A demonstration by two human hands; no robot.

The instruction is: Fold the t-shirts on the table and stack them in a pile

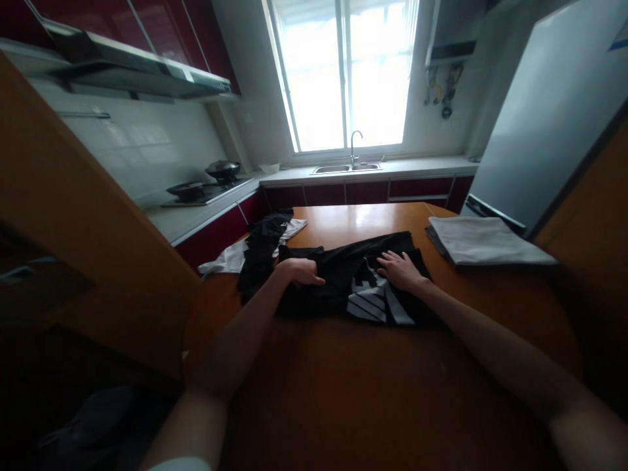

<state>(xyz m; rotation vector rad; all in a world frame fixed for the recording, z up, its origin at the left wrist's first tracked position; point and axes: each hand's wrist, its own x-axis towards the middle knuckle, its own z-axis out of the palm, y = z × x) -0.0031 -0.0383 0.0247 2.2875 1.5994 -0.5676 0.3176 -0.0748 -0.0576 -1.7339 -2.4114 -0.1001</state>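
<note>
Left hand point(301, 270), right hand point(401, 271) on black garment point(337, 278).

No word or number could be read, as only a striped white print point(375, 305) was shown on the black garment point(336, 268), and a blue mark point(620, 38) on the fridge point(549, 118) was left illegible.

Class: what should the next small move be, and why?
Probably slide the right hand rightward to smooth the black garment: that hand lies open on it near the pale print, while the left hand is toward its left end.
</note>
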